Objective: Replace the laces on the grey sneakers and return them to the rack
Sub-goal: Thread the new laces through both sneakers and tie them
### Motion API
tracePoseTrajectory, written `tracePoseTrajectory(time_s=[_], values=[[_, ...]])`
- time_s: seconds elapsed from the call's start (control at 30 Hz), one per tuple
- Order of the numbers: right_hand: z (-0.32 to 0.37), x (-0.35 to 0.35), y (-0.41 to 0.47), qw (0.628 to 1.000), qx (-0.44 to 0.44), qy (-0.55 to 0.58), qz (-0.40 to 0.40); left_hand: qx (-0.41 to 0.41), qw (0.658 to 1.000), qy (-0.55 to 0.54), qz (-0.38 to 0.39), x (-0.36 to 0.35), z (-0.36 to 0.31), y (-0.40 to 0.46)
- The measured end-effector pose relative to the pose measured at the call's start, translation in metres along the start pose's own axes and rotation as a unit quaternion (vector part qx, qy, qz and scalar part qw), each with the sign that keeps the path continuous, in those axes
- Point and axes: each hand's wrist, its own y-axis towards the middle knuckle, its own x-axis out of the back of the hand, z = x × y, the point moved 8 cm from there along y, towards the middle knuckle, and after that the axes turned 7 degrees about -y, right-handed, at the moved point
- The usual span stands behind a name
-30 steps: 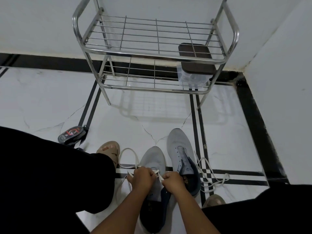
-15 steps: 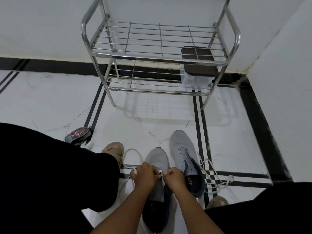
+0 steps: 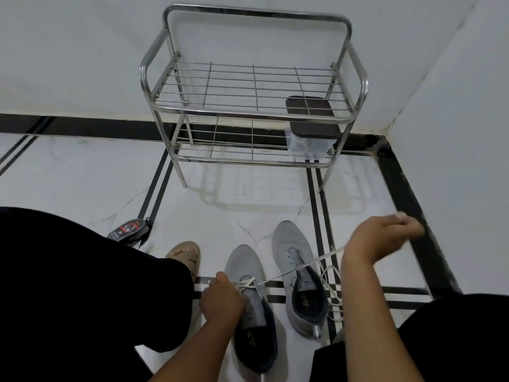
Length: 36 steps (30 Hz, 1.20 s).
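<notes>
Head view: right hand [image 3: 382, 238], beside left hand [image 3: 223, 300] a second ago, now flung wide, fingers pinching taut white lace [image 3: 300, 268]; left fingers curled on left sneaker [image 3: 248, 274], lacing barely begun.

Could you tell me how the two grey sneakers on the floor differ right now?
The left sneaker has a white lace crossing its eyelets, while the right sneaker shows bare eyelets, with a loose lace on the floor beside it. The left hand rests on the left sneaker; no hand touches the right sneaker. The right sneaker sits nearer the rack. Both are grey with dark linings, toes toward the rack.
</notes>
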Motion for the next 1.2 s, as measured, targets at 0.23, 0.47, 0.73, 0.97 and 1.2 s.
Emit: tracePoseTrajectory(time_s=[0.23,0.47,0.73,0.97,1.2], values=[[-0.119,-0.063,-0.162,0.654,0.161,-0.464,0.576,-0.014,0.990,0.058,0.125,-0.025,-0.001,-0.002],[-0.142,-0.041,-0.132,0.746,0.094,-0.495,0.435,-0.030,0.991,0.038,0.123,-0.022,0.006,0.002],[-0.131,-0.057,-0.141,0.685,0.232,-0.505,0.471,-0.067,0.996,-0.008,0.058,-0.012,-0.003,0.008],[-0.162,-0.049,-0.170,0.610,0.214,-0.538,0.541,-0.077,0.995,0.038,0.057,-0.013,-0.005,0.015],[-0.155,-0.050,-0.166,0.661,0.113,-0.494,0.554,-0.048,0.998,-0.004,0.051,-0.008,-0.008,0.016]])
